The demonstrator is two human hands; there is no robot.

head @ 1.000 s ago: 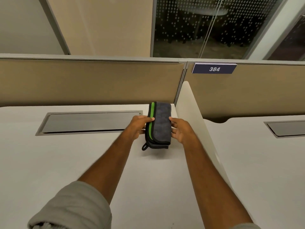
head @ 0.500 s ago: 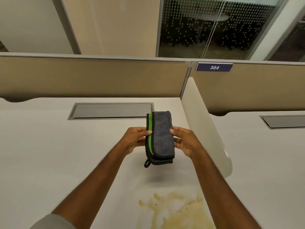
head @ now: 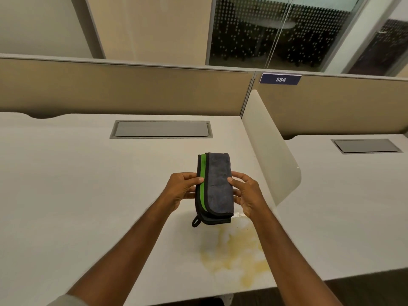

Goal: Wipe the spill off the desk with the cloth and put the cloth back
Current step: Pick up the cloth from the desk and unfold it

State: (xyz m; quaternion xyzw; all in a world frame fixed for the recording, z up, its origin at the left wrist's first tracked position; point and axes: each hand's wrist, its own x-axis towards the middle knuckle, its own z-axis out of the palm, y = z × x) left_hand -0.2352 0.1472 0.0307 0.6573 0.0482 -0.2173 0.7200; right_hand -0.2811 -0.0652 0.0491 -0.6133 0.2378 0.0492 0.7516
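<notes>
A folded grey cloth with a green stripe and a black loop is held above the white desk. My left hand grips its left edge, thumb on the green stripe. My right hand grips its right edge. A yellowish-brown spill spreads over the desk just below the cloth, near the front edge, partly hidden by my right forearm.
A white divider panel stands right of my hands, separating a second desk. A grey cable hatch lies in the desk further back. Tan partition walls close the back, with a sign reading 384.
Both hands lifted the cloth from the desk's back corner and brought it nearer to me. The view tilted down, and the spill came into sight below the cloth.
</notes>
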